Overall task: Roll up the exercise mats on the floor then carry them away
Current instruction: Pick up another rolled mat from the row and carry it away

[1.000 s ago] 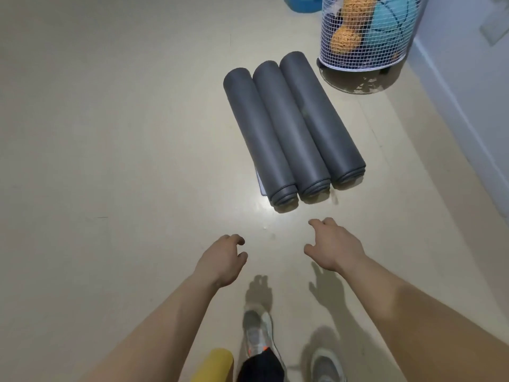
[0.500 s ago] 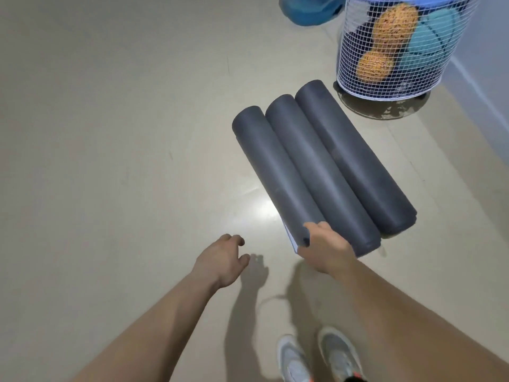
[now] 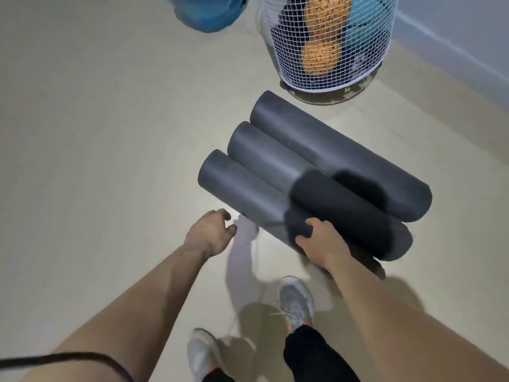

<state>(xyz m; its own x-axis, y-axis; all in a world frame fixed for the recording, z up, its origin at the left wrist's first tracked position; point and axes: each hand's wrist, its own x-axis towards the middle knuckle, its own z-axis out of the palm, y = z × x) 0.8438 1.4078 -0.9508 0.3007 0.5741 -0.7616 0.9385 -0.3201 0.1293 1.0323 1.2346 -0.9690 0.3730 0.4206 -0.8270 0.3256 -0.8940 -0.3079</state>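
Observation:
Three rolled dark grey exercise mats lie side by side on the beige floor: the left mat [image 3: 237, 186], the middle mat [image 3: 264, 155] and the right mat [image 3: 316, 139]. A dark shadow covers their near ends. My right hand [image 3: 322, 244] grips the near end of the left mat, fingers curled over it. My left hand [image 3: 213, 234] hovers just left of that mat, close to the floor, fingers loosely curled and holding nothing.
A white wire basket [image 3: 292, 70] holding orange foam rollers and a teal ball stands just beyond the mats. A blue object [image 3: 209, 12] lies at the top. The wall [image 3: 468, 37] runs along the right. My shoes [image 3: 297, 301] are below my hands.
I have stepped closer and leaned over the mats. My right hand has gone from touching the left mat's near end to curling round it. My left hand has come nearer the mat.

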